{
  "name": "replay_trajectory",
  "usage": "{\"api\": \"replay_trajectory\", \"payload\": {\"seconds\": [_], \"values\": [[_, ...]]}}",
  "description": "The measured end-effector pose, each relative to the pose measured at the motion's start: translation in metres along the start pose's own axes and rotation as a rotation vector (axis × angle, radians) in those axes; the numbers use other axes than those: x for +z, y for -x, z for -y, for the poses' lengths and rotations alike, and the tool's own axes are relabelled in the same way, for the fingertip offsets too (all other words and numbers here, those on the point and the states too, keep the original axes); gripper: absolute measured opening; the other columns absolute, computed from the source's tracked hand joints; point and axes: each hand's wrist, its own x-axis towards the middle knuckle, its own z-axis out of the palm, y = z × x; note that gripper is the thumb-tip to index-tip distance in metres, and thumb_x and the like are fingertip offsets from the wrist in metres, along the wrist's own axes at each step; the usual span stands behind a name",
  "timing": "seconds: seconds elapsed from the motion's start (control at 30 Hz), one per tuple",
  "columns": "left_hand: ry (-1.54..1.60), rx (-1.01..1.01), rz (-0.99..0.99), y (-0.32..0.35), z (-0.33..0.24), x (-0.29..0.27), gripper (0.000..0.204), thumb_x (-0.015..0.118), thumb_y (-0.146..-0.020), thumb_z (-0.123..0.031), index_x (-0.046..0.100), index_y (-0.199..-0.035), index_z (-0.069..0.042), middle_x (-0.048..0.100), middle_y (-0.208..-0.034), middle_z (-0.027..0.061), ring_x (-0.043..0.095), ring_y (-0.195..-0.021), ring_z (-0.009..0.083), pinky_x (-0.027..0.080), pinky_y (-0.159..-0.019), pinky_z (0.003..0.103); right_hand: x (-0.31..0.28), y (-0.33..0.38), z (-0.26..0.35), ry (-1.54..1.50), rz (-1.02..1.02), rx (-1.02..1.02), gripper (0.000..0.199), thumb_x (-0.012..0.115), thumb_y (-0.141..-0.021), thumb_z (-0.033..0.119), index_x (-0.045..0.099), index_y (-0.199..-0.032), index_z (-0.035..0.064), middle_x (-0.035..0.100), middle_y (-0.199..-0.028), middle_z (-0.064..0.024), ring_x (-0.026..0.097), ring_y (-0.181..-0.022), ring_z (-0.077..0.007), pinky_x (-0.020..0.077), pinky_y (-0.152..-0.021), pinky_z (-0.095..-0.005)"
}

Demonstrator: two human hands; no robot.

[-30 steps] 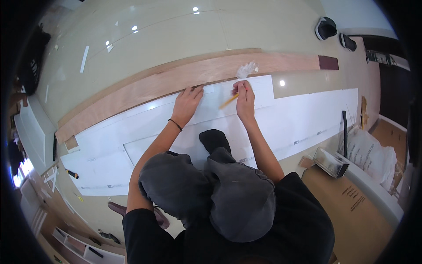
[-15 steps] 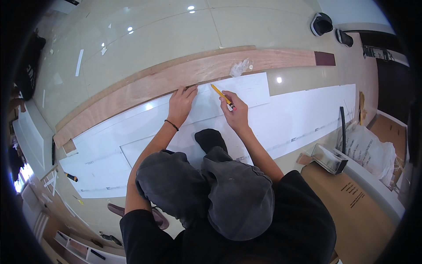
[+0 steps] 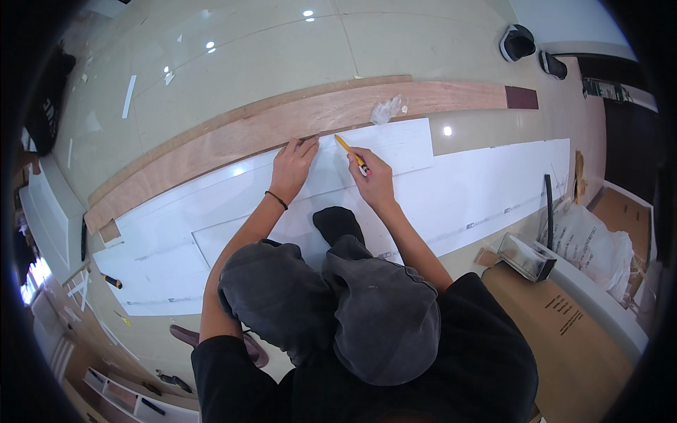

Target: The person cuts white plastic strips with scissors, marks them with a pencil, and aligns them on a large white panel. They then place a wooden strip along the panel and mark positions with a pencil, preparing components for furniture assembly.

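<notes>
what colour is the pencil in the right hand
Yellow pencil, held in the right hand; head view.

The lower end of the yellow pencil [image 3: 350, 154] is hidden inside the closed fingers [image 3: 367, 163] of the right hand [image 3: 374, 180]. Whether its tip, ahead of those fingers, touches the white board [image 3: 451, 190] cannot be told. The board nearer than the fingers is covered by the knees [image 3: 331, 289]. The crumpled wrapper [image 3: 386, 109] beyond the fingers is too small to be identified.
</notes>
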Motion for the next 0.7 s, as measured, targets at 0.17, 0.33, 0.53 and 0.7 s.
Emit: {"api": "replay_trajectory", "payload": {"seconds": [0.17, 0.33, 0.53, 0.7], "values": [[0.000, -0.005, 0.001, -0.0005, -0.0005, -0.0002, 0.024, 0.065, -0.079, -0.007, 0.071, -0.103, -0.008, 0.069, -0.113, -0.0041, 0.062, -0.091, 0.0177, 0.055, -0.074, 0.029, -0.0001, -0.0003, 0.0004, 0.003, 0.018, 0.022, 0.017, 0.066, -0.092, 0.012, 0.067, -0.105, 0.0018, 0.071, -0.089, -0.0143, 0.069, -0.075, -0.0223, 0.0530, -0.066, -0.0306], [0.008, -0.013, 0.000, -0.0008, -0.0005, -0.0001, 0.025, 0.065, -0.079, -0.007, 0.071, -0.103, -0.009, 0.069, -0.113, -0.0042, 0.062, -0.091, 0.0175, 0.055, -0.074, 0.029, -0.0066, 0.0035, -0.0007, 0.074, 0.056, -0.039, 0.016, 0.066, -0.092, 0.012, 0.067, -0.104, 0.0020, 0.070, -0.089, -0.0154, 0.069, -0.075, -0.0240, 0.0528, -0.065, -0.0309], [0.000, -0.018, -0.006, -0.0006, -0.0008, 0.0007, 0.025, 0.065, -0.078, -0.007, 0.071, -0.102, -0.008, 0.069, -0.114, -0.0042, 0.062, -0.091, 0.0176, 0.056, -0.074, 0.028, -0.0034, 0.0023, 0.0011, 0.042, 0.030, -0.055, 0.016, 0.066, -0.091, 0.012, 0.067, -0.104, 0.0020, 0.070, -0.088, -0.0156, 0.069, -0.075, -0.0253, 0.0530, -0.063, -0.0322], [0.013, -0.022, -0.002, -0.0005, -0.0005, 0.0003, 0.025, 0.064, -0.078, -0.007, 0.071, -0.102, -0.008, 0.069, -0.114, -0.0041, 0.062, -0.091, 0.0182, 0.056, -0.074, 0.029, -0.0011, 0.0036, 0.0047, 0.111, 0.094, 0.015, 0.017, 0.066, -0.091, 0.013, 0.066, -0.105, 0.0016, 0.070, -0.088, -0.0156, 0.069, -0.074, -0.0254, 0.0532, -0.062, -0.0333]]}}
